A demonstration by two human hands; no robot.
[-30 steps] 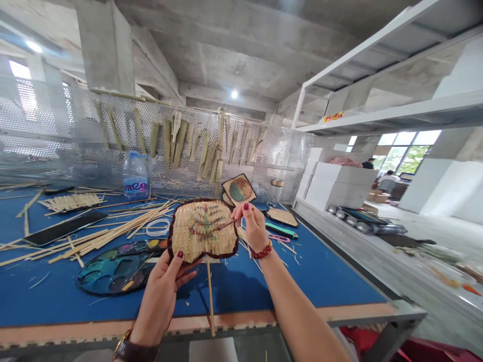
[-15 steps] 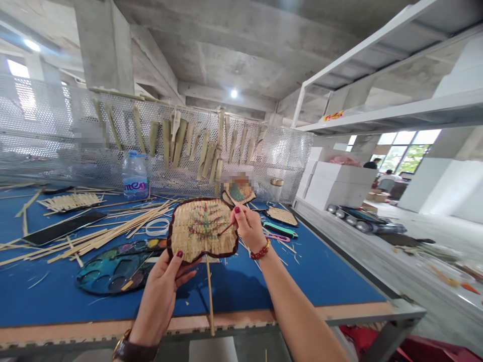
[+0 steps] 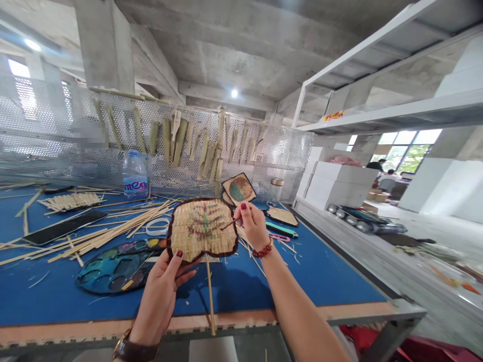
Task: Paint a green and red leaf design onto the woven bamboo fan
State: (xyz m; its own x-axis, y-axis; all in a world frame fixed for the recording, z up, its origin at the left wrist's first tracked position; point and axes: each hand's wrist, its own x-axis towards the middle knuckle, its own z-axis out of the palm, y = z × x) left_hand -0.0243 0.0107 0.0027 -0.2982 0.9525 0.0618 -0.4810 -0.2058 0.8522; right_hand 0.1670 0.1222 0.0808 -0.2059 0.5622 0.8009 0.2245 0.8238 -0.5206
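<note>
My left hand (image 3: 166, 284) grips the lower left edge of a woven bamboo fan (image 3: 222, 244), thumb in front and fingers behind. The fan has a dark brown border, a thin stick handle pointing down, and a painted pattern in green and dark red on its face. Pinched in my right hand (image 3: 252, 226) is a thin paintbrush (image 3: 230, 224), its dark tip at the right part of the fan's face. Whether the tip touches the weave I cannot tell. A paint palette (image 3: 100, 274) with several wells lies left of the fan, partly behind my left wrist.
Bamboo strips (image 3: 113, 232), a phone (image 3: 64, 228) and a roll of white tape (image 3: 156, 227) lie on the left. A water bottle (image 3: 136, 176) stands behind. On the right are a green cutter (image 3: 282, 230), a small woven piece (image 3: 282, 216) and a glass jar (image 3: 275, 192).
My right hand and the brush have shifted slightly to the right across the fan. The fan and my left hand stay in place.
</note>
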